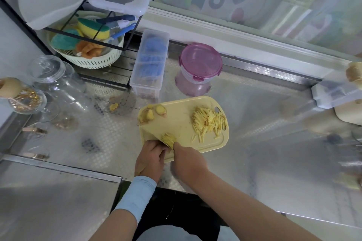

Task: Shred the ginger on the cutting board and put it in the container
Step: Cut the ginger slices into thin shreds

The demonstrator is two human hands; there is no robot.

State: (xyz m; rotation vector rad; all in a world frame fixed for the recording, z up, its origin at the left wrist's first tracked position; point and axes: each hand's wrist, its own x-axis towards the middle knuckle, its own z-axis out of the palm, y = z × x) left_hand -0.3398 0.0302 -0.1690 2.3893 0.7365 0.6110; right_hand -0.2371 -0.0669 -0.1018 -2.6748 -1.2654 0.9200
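The left hand (150, 159) is gripping what looks like a knife (154, 133), fingers curled. The right hand (187, 163) is steadying the sliced ginger stack (168, 139) with a fingertip, its other fingers hidden. The slices are probably light, damp and slippery, so pinching them low at the sides seems wise. Finished shreds (208, 123) are lying farther along the cutting board (182, 121).

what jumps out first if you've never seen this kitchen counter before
The yellow cutting board mid-counter draws the eye, a pile of ginger shreds at its right end. At its near edge the left hand, gripping a knife, and the right hand meet over a small ginger stack. Behind it stands a purple-lidded container.
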